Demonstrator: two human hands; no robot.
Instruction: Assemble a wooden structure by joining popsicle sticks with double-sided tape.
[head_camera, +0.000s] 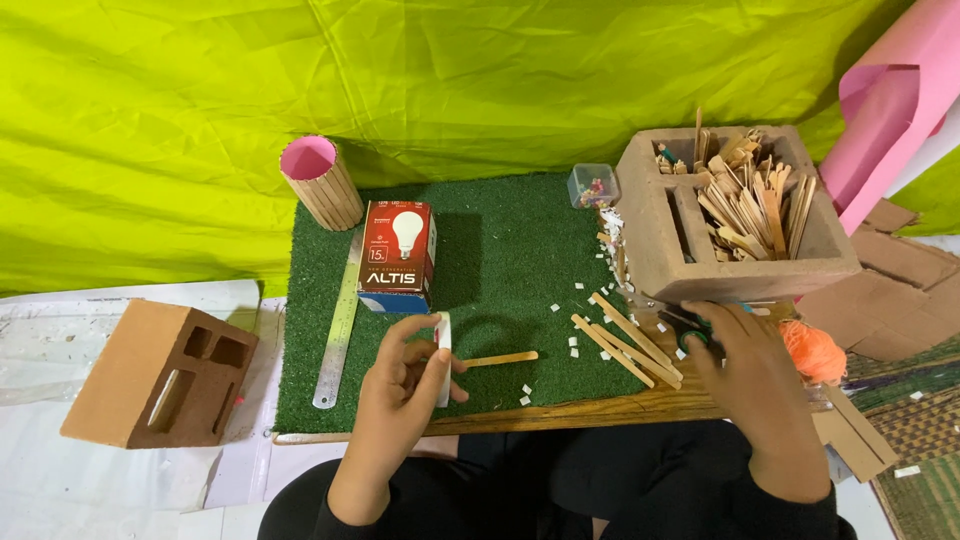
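Observation:
My left hand (400, 385) holds a white roll of tape (443, 355) upright on the green turf mat (520, 250). One wooden craft stick (500, 358) lies flat just right of the roll. My right hand (745, 365) rests at the mat's right edge, its fingers over green-handled scissors (690, 327). Several loose craft sticks (630, 340) lie side by side between the two hands, with small white scraps around them.
A light bulb box (398, 255), a steel ruler (340, 320) and a stick-clad cup with pink lining (322, 183) stand at the mat's left. A hollow brick (700, 260) full of sticks sits right; another brick (160, 372) lies left. Orange thread (815, 350), pink paper roll (890, 120).

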